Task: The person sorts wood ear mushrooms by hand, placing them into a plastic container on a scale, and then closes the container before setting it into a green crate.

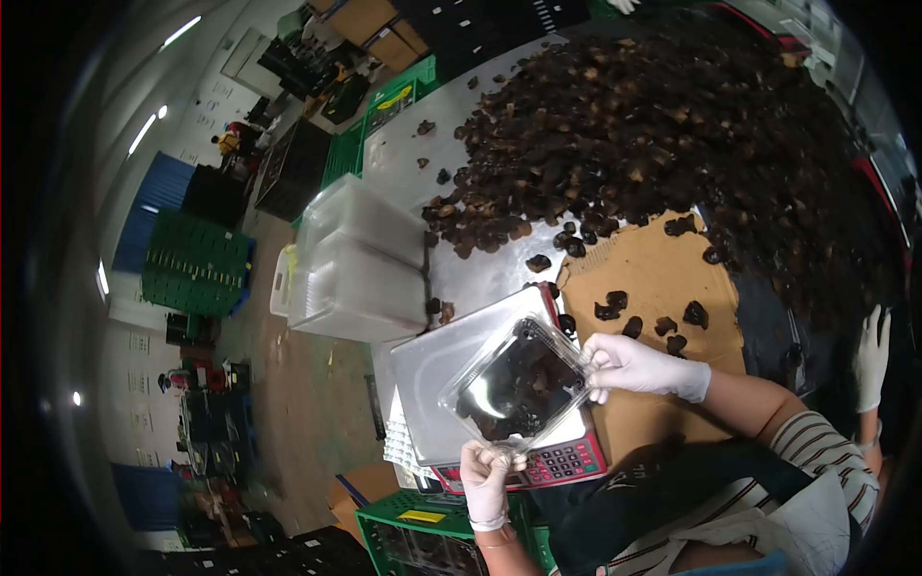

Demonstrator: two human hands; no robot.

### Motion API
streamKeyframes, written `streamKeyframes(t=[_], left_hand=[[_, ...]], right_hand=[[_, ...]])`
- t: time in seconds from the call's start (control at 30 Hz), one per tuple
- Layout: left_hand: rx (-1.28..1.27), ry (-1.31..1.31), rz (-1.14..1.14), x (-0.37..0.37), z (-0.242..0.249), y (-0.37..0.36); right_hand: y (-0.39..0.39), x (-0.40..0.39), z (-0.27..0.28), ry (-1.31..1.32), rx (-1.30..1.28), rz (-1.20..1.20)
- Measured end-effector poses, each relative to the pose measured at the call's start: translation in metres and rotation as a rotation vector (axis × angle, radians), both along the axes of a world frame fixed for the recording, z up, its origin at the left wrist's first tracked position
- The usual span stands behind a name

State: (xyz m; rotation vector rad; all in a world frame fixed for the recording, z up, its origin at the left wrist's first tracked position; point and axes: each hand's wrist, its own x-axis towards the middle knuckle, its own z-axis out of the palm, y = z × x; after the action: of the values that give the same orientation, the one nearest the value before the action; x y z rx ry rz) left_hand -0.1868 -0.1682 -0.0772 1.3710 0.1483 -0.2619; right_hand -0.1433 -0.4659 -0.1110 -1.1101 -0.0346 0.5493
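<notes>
A clear plastic container [523,379] with dark brown, wrinkled, mushroom-like pieces inside is held over the scale's metal platform [437,389]. My right hand [639,370], in a white glove, grips its right corner between thumb and fingers. At the lower corner, my left hand [490,480], also gloved, pinches the rim beside the scale's red keypad [557,463]. Several loose dark pieces [696,314] lie on the cardboard sheet [624,278] near my right hand.
A large heap of dark pieces [653,134] covers the metal table [403,158]. Stacked clear containers [355,278] stand left of the scale. A green crate [413,523] sits below. Another person's gloved hand [872,360] is at the right edge; green crates [197,264] stand farther off.
</notes>
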Motion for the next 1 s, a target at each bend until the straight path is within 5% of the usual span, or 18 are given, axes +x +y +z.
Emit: streamKeyframes(t=[0.23, 0.4, 0.47, 0.53, 0.7, 0.9, 1.0], left_hand=[[0.209, -0.115, 0.013, -0.017, 0.003, -0.025], [0.410, -0.260, -0.245, -0.009, 0.038, -0.066], [0.607, -0.494, -0.331, -0.008, 0.016, -0.063], [0.966, -1.036, -0.349, 0.006, 0.015, -0.070], [0.531, -0.592, -0.133, 0.000, -0.022, -0.071], [0.796, -0.989, -0.184, 0.006, -0.030, -0.065], [0.809, -0.954, -0.167, 0.005, -0.031, -0.064]], right_hand=[[-0.019, -0.015, -0.008, -0.125, -0.065, -0.086], [-0.053, -0.025, 0.000, -0.564, -0.499, -0.195], [-0.058, -0.019, 0.000, -1.030, -0.585, -0.462], [-0.063, -0.018, 0.011, -1.164, -0.703, -0.569], [-0.073, -0.020, 0.004, -1.372, -0.774, -0.753], [-0.072, -0.022, 0.002, -1.420, -0.793, -0.831], [-0.070, -0.023, 0.004, -1.413, -0.798, -0.827]])
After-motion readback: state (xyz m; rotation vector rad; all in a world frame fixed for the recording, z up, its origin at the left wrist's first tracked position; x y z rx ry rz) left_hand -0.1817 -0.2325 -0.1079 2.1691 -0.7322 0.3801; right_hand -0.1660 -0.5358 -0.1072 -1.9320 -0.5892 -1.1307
